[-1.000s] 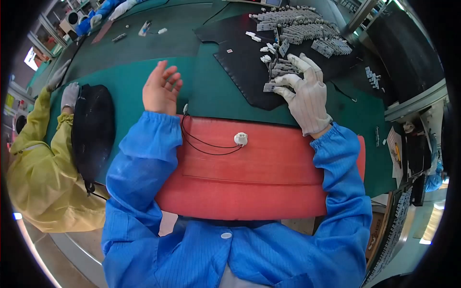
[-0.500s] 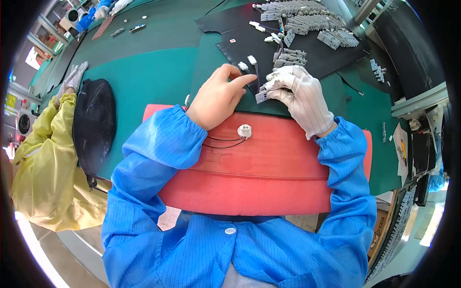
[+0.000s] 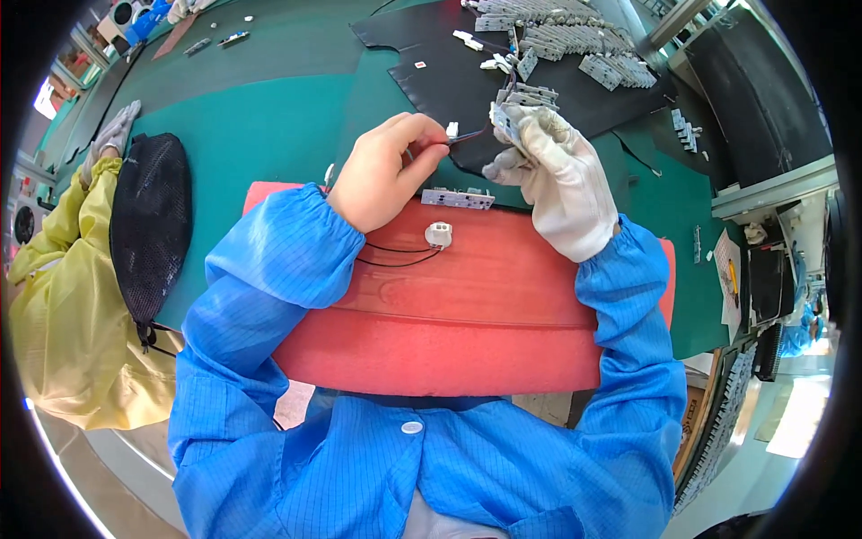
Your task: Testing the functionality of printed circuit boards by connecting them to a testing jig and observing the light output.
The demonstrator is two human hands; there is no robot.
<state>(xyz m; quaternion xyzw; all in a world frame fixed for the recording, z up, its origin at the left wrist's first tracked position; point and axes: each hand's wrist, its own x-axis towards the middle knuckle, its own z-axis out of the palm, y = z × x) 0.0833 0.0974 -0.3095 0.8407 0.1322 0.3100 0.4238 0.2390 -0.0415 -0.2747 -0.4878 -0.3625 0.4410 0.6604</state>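
My bare left hand [image 3: 386, 172] pinches dark wires [image 3: 467, 137] between thumb and fingertips, close to a small white plug [image 3: 452, 130]. The wires run right toward a small grey board strip [image 3: 505, 124], gripped by my right hand [image 3: 564, 175] in a white striped glove. That strip is tilted up, its far end partly behind the glove. Below the hands, another grey board strip [image 3: 457, 198] lies along the far edge of the red pad [image 3: 467, 350]. A round white connector [image 3: 438, 235] with two black wires rests on the pad, near my left wrist.
Rows of similar strips [image 3: 575, 40] lie on a black mat [image 3: 431, 90] at the far right, with white plugs [image 3: 496, 63] beside them. A black mesh bag [image 3: 151, 229] is at left, next to a yellow-sleeved person [image 3: 76, 296]. A metal rail [image 3: 777, 184] borders the right.
My right hand has let go of one strip, now lying at the pad's edge, and holds another one raised. My left fingers have closed on the wires. The whole view has shifted slightly.
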